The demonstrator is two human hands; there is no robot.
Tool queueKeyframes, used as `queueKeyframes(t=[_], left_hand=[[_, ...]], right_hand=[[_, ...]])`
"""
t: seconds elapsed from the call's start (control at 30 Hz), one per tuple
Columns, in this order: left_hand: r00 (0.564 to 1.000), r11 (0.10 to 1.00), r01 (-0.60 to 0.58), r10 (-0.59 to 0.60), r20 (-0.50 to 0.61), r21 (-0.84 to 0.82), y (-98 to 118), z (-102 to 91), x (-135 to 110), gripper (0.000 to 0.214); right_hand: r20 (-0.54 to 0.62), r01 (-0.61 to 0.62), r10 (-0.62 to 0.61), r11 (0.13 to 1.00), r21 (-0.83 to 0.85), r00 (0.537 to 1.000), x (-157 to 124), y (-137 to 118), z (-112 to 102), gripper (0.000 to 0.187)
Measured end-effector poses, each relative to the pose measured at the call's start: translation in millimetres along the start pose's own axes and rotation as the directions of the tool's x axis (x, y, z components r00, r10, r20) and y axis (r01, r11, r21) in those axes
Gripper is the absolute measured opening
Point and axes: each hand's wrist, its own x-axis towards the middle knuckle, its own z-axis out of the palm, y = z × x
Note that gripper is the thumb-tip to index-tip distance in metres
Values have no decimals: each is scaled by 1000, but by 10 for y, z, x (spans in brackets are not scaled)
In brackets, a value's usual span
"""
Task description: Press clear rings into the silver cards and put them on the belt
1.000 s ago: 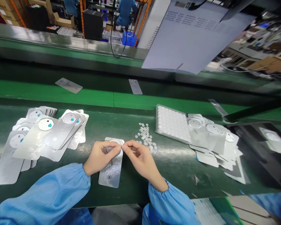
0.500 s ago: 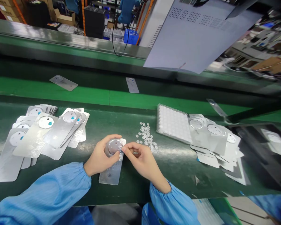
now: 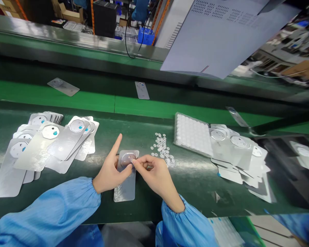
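Observation:
My left hand [image 3: 111, 171] grips a thin silver plate [image 3: 127, 188] by its left side. Its thumb lies on the plate's face, and the index finger points up and away from it. The plate has a rounded window near its top, partly hidden by my fingers. My right hand [image 3: 154, 173] pinches a small clear disc [image 3: 133, 160] at the window's lower right; the fingertips hide most of it. Beyond that hand, several loose clear discs [image 3: 161, 145] are scattered on the green bench [image 3: 92, 206].
Overlapping silver plates with blue marks [image 3: 36, 151] lie left. At right, a clear tray of white round pieces [image 3: 193, 135] adjoins another pile of plates [image 3: 237, 154]. Two single plates [image 3: 142, 90] lie on the far strip. A white panel [image 3: 211, 44] overhangs the bench.
My left index finger has lifted off the plate's top edge and straightened. The plate has shifted slightly right and turned a little. My right hand stays pinched at the window.

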Motion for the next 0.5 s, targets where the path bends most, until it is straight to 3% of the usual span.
queueKeyframes(t=[0.13, 0.2, 0.3, 0.37, 0.43, 0.5], left_hand=[[996, 997, 67, -69, -51, -50, 17, -34, 51, 100], [987, 989, 125, -132, -91, -74, 1, -50, 77, 92], [971, 974, 184, -200, -129, -131, -31, -61, 99, 75], [968, 969, 190, -212, -132, -160, -8, -70, 166, 70], [966, 974, 182, -202, -159, -136, 95, -122, 359, 70], [954, 988, 147, -153, -257, -44, 311, -272, 699, 70]], right_hand=[[0, -75, 75, 993, 89, 997, 102, 29, -41, 45], [78, -102, 89, 978, 183, 993, 142, 99, -41, 47], [216, -146, 65, 911, 386, 974, 132, 258, -42, 56], [192, -156, 67, 853, 498, 979, 84, 361, -56, 61], [152, -146, 73, 824, 548, 986, 35, 436, -73, 61], [169, -130, 45, 837, 532, 985, 10, 476, -78, 59]])
